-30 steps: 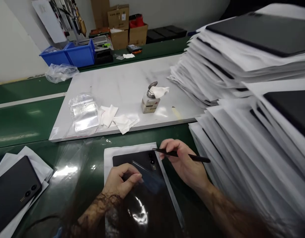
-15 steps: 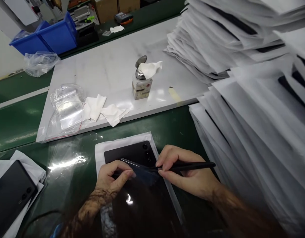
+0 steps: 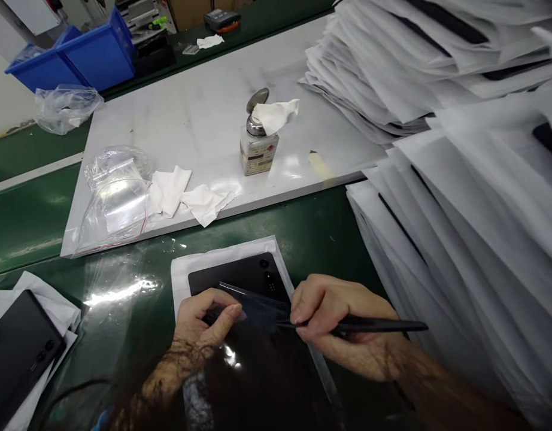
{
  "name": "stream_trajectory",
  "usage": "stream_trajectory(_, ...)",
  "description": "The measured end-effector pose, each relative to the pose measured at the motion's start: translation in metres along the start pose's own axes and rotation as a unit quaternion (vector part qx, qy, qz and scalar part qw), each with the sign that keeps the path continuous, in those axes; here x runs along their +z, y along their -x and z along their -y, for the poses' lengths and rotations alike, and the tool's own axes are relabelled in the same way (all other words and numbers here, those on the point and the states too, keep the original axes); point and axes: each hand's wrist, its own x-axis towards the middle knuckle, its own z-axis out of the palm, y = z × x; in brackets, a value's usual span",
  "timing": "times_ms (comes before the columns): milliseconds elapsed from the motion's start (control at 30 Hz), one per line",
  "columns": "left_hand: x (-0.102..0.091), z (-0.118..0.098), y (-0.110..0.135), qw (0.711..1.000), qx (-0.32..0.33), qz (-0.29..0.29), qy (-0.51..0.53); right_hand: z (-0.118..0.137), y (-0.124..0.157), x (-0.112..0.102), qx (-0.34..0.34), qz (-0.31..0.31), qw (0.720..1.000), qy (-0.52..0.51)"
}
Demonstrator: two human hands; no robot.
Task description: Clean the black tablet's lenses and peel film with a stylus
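A black tablet (image 3: 231, 273), its camera corner at the upper right, lies back up on a white sleeve (image 3: 180, 278). Clear film (image 3: 258, 302) covers its lower part, with the top edge lifted off the back. My left hand (image 3: 204, 320) pinches this film near its upper left corner, thumb against fingers. At the tablet's right edge, my right hand (image 3: 348, 326) is closed around a slim black tool (image 3: 384, 325) that looks like tweezers. Its thin tip points left and meets the film; whether it grips the film I cannot tell.
Tall piles of white sleeves (image 3: 460, 197) with dark devices inside crowd the right. Another tablet (image 3: 22, 353) lies at the left. On the white board (image 3: 190, 114) are a dispenser bottle (image 3: 258, 149), wipes (image 3: 170, 188) and a plastic bag (image 3: 118, 203). Blue bins (image 3: 96, 57) stand behind.
My right hand has moved slightly right and down with the black tool, which now lies nearer level. My left hand keeps its pinch on the film. The view has shifted a little.
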Motion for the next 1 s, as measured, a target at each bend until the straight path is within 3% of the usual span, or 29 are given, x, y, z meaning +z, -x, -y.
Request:
stream_trajectory(67, 0.000, 0.003, 0.000, 1.000, 0.011, 0.006, -0.012, -0.008, -0.001, 0.005, 0.062, -0.115, 0.991, -0.042)
stream_trajectory(133, 0.000, 0.007, -0.001, 0.999, 0.028, 0.015, -0.030, -0.019, -0.004, 0.009, 0.142, -0.235, 0.959, -0.073)
stream_trajectory(233, -0.001, 0.013, 0.001, 0.997, 0.050, 0.022, -0.063, -0.033, -0.006, 0.013, 0.205, -0.321, 0.921, -0.077)
stream_trajectory(700, 0.000, 0.024, 0.003, 0.989, 0.111, 0.043, -0.089, -0.046, 0.004, 0.018, 0.179, -0.286, 0.941, -0.018)
stream_trajectory(1000, -0.009, 0.029, 0.002, 0.984, 0.094, 0.058, -0.138, -0.050, 0.009, 0.016, 0.176, -0.251, 0.952, -0.001)
